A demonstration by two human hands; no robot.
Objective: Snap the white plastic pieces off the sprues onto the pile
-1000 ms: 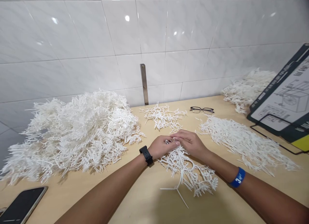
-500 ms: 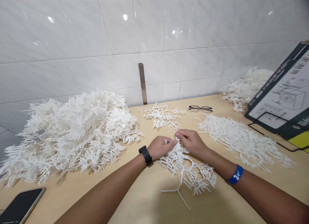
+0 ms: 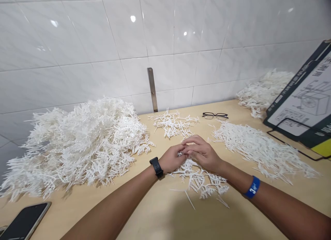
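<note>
Just in front of me, both hands meet over a white branched plastic piece [image 3: 204,181], whose thin twigs spread out below them. My left hand [image 3: 172,159], with a black watch on its wrist, is closed on the piece's upper part between thumb and fingers. My right hand [image 3: 204,153], wearing a blue wristband, curves over the left fingertips. Its fingers are bent and slightly apart, its thumb is mostly hidden, and it seems to grip the same piece. The gripped part is largely covered. A thin forked stem hangs blurred at the lower end.
A large heap of white branched pieces [image 3: 85,143] fills the left. Behind my hands lies a small pile of bare twigs [image 3: 174,124]; small white bits [image 3: 258,147] spread to the right. Glasses [image 3: 215,116], a phone [image 3: 24,221], a box [image 3: 305,98] and another heap [image 3: 263,90] surround them.
My right hand has shifted from a tight pinch to bent, raised fingers over my left hand. The branched piece has moved up and its forked stem has swung slightly left.
</note>
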